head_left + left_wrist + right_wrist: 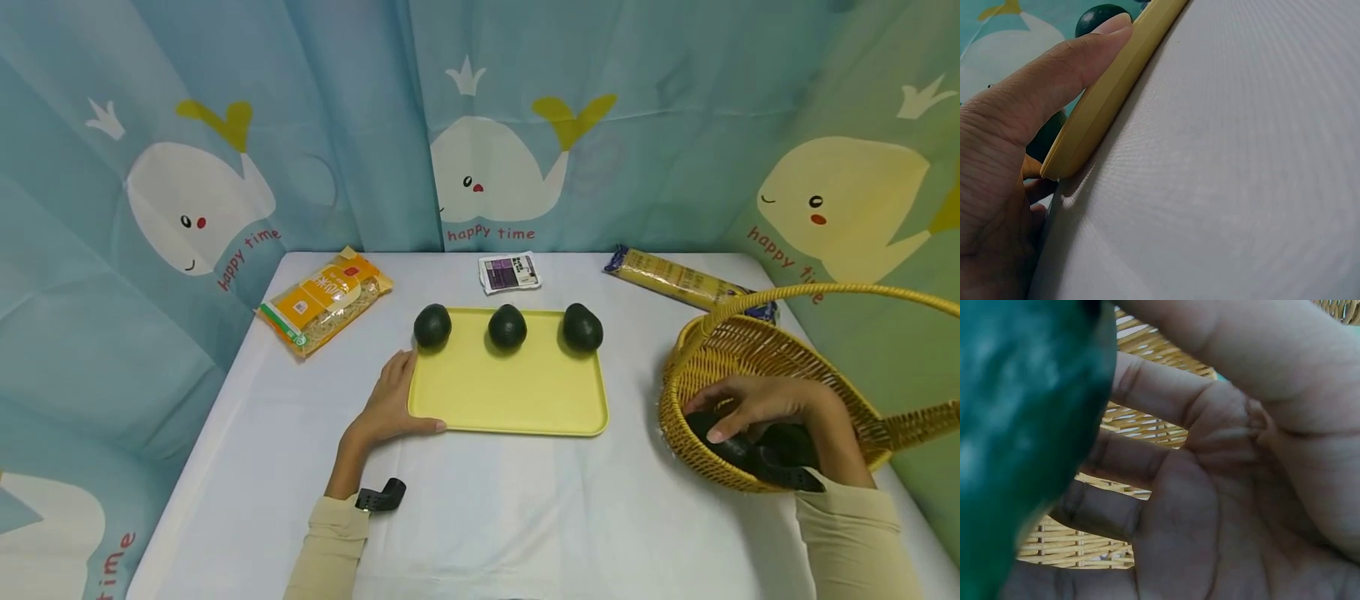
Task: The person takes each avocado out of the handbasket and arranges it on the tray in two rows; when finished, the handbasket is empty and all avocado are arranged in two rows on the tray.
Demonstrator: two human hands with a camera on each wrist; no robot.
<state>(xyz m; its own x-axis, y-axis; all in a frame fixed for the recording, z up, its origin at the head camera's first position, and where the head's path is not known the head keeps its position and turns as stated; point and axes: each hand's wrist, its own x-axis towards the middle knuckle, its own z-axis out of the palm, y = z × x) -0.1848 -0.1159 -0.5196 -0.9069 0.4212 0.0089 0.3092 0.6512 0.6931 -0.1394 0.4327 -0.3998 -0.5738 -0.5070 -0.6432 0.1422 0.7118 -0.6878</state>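
My left hand holds the near left corner of a yellow tray, thumb along the front rim and fingers at the left side. Along the tray's back edge sit three dark green avocados: left, middle and right. Inside a wicker basket at the right, my right hand grips an avocado, its thumb and fingers around it. Another dark avocado lies in the basket, partly hidden beneath that wrist.
An orange noodle-like food bag lies at the back left. A small white and purple packet is behind the tray. A long yellow and blue package lies behind the basket, whose tall handle arches to the right. Curtains enclose the table.
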